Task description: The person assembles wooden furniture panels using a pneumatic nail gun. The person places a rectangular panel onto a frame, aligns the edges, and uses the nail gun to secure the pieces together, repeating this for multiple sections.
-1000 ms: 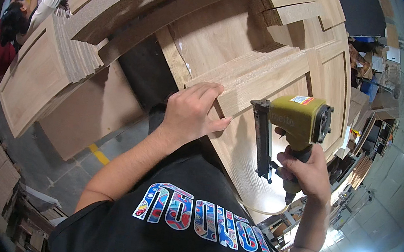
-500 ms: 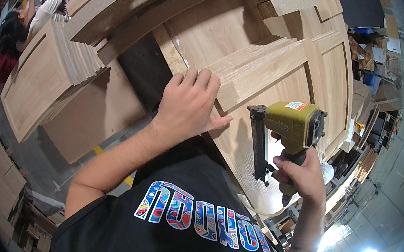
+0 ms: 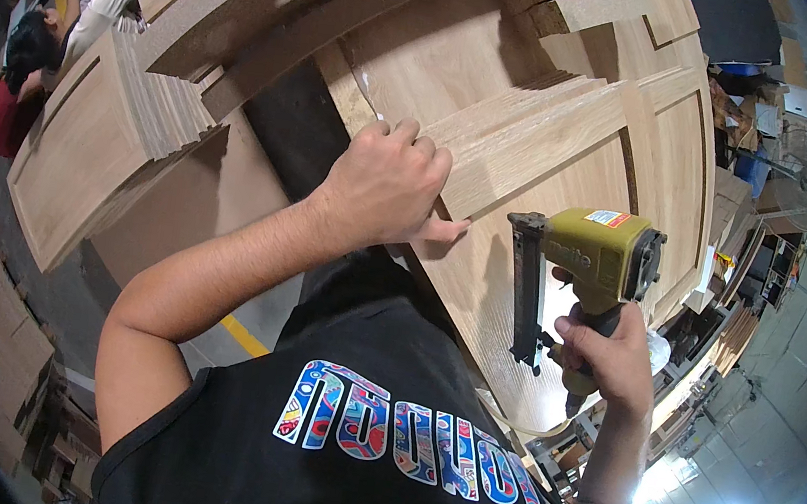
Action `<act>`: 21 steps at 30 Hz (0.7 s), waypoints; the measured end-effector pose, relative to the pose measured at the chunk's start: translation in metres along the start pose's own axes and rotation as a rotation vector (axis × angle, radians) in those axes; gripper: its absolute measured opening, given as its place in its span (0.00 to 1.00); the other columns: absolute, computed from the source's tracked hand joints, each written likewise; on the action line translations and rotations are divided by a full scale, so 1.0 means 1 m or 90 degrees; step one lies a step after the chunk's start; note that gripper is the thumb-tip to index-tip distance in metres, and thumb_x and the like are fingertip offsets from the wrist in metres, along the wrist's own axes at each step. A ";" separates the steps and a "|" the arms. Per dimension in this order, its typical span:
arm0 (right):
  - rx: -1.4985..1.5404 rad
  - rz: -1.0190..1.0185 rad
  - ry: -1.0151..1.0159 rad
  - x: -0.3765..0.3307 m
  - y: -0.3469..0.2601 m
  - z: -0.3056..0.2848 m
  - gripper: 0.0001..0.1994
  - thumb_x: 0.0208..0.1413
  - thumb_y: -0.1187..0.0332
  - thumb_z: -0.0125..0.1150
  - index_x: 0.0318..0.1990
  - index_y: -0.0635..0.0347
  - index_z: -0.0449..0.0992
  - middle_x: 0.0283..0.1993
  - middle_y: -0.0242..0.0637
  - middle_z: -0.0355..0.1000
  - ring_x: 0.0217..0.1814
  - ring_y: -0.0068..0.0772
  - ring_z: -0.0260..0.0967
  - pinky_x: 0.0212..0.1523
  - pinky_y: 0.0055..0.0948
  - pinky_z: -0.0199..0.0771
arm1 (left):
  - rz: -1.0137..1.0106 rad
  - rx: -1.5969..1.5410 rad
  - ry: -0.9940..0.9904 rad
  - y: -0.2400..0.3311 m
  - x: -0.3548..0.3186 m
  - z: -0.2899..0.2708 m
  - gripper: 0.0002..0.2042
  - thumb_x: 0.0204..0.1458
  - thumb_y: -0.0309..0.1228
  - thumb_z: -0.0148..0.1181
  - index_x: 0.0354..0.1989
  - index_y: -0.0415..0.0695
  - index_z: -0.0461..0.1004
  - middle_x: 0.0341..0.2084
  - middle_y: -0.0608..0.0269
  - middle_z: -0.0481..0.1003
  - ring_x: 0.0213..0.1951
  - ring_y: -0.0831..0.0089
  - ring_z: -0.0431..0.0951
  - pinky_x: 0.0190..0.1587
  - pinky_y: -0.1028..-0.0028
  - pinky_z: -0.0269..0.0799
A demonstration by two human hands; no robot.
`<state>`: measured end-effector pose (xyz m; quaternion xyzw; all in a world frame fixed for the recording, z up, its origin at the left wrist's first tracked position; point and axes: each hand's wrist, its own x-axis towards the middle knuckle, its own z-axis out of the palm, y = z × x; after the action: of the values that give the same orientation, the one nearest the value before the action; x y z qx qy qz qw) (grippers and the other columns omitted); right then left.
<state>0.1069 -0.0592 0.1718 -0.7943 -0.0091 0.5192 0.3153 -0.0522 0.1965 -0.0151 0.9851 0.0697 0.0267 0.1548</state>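
Observation:
In my right hand (image 3: pixel 617 359) is an olive-green pneumatic nail gun (image 3: pixel 596 256), my fingers wrapped round its dark grip. Its black nose and magazine point down over a pale wood-grain panel (image 3: pixel 507 315), with a hose at the grip's end. My left hand (image 3: pixel 390 185) is curled over the near edge of a framed wooden panel (image 3: pixel 534 172), thumb stretched along its face; the fingertips are hidden. Behind that hand lies a flat wood-grain board (image 3: pixel 427 63) with a pale raw edge strip (image 3: pixel 348 84).
A stack of framed panels (image 3: pixel 103 155) stands at the left, beside a brown board (image 3: pixel 197 207). A long curved-looking beam (image 3: pixel 283 5) crosses the far side. Another person (image 3: pixel 74 20) works at the far left. A fan (image 3: pixel 790 179) and cluttered shelves stand at the right.
My left hand has curled its fingers more tightly at the panel edge, and my left elbow has swung outward. The nail gun stays in my right hand, shifted slightly right in view.

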 end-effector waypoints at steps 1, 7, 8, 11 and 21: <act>0.002 -0.001 -0.005 0.001 -0.001 -0.001 0.15 0.63 0.76 0.75 0.55 0.69 0.80 0.27 0.30 0.75 0.24 0.20 0.71 0.27 0.26 0.71 | 0.004 -0.015 0.010 -0.001 0.001 0.001 0.40 0.55 0.75 0.66 0.27 0.40 0.80 0.27 0.54 0.84 0.36 0.62 0.86 0.36 0.66 0.81; 0.028 -0.006 -0.009 0.003 -0.005 -0.001 0.18 0.64 0.76 0.75 0.58 0.69 0.79 0.28 0.30 0.75 0.24 0.20 0.71 0.26 0.26 0.70 | 0.029 -0.076 0.029 -0.003 0.008 0.007 0.38 0.55 0.72 0.68 0.24 0.41 0.78 0.22 0.54 0.82 0.31 0.61 0.86 0.36 0.63 0.83; 0.030 -0.002 -0.007 0.002 -0.005 -0.001 0.17 0.64 0.76 0.75 0.58 0.69 0.79 0.27 0.30 0.74 0.24 0.20 0.71 0.26 0.26 0.70 | 0.034 -0.096 0.040 -0.005 0.008 0.009 0.38 0.55 0.72 0.69 0.24 0.41 0.78 0.21 0.55 0.82 0.30 0.61 0.86 0.36 0.63 0.83; 0.016 0.004 0.012 0.000 0.004 -0.006 0.14 0.64 0.75 0.75 0.54 0.67 0.80 0.27 0.29 0.74 0.24 0.19 0.70 0.26 0.25 0.69 | 0.043 -0.129 0.028 -0.009 0.010 0.010 0.38 0.55 0.71 0.68 0.23 0.41 0.78 0.20 0.54 0.81 0.29 0.60 0.85 0.36 0.63 0.83; -0.534 -0.205 0.396 -0.005 0.092 -0.008 0.42 0.62 0.73 0.66 0.85 0.57 0.60 0.45 0.60 0.83 0.41 0.61 0.84 0.45 0.52 0.83 | -0.014 -0.141 0.066 0.005 0.004 0.004 0.31 0.50 0.64 0.75 0.24 0.42 0.79 0.22 0.53 0.80 0.31 0.56 0.85 0.36 0.61 0.82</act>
<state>0.0823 -0.1382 0.1316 -0.9566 -0.2429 0.1570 0.0349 -0.0472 0.1913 -0.0174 0.9585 0.0853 0.0836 0.2590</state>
